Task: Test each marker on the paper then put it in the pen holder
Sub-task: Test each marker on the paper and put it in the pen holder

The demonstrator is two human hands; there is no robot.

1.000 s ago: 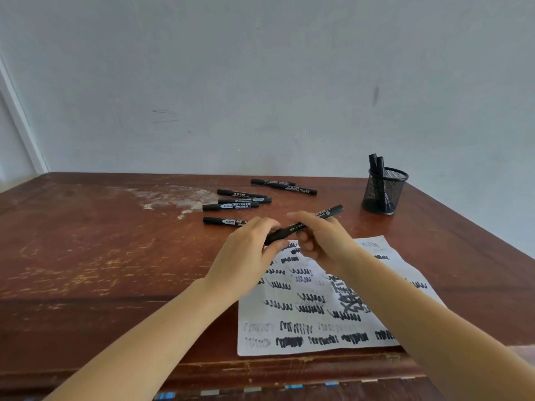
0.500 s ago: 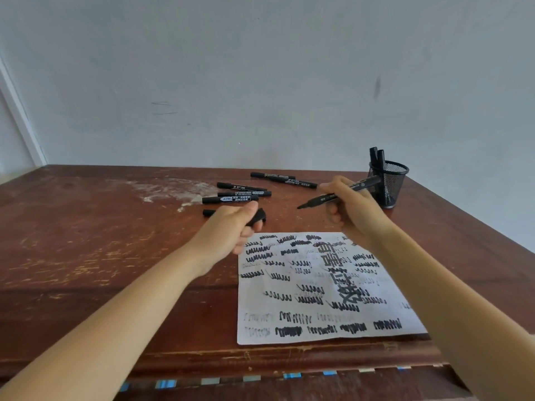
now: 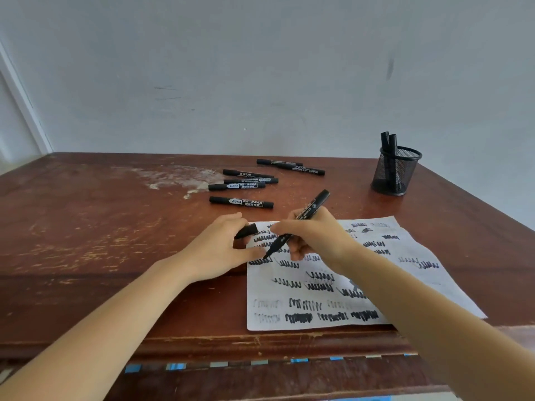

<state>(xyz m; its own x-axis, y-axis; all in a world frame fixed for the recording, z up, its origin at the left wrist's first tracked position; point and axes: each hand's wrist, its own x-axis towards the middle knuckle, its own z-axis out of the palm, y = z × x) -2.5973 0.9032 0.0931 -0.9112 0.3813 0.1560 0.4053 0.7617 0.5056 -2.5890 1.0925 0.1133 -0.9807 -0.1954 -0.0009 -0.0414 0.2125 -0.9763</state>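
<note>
My right hand [image 3: 315, 235] grips an uncapped black marker [image 3: 314, 205], its tip touching the upper left of the white paper [image 3: 411, 273], which is covered in black scribbles. My left hand [image 3: 215, 250] rests on the paper's left edge and pinches the marker's black cap [image 3: 246, 230]. Several capped black markers [image 3: 241, 202] lie on the table beyond my hands. The black mesh pen holder [image 3: 395, 173] stands at the back right with two markers [image 3: 388, 141] in it.
The worn brown wooden table [image 3: 86, 227] has a pale scuffed patch at the back left. A grey wall rises right behind it. The table's front edge runs just below the paper.
The marker was pulled apart from its cap: the cap stayed in my left hand. My right hand lifted the marker, then brought its tip down onto the paper.
</note>
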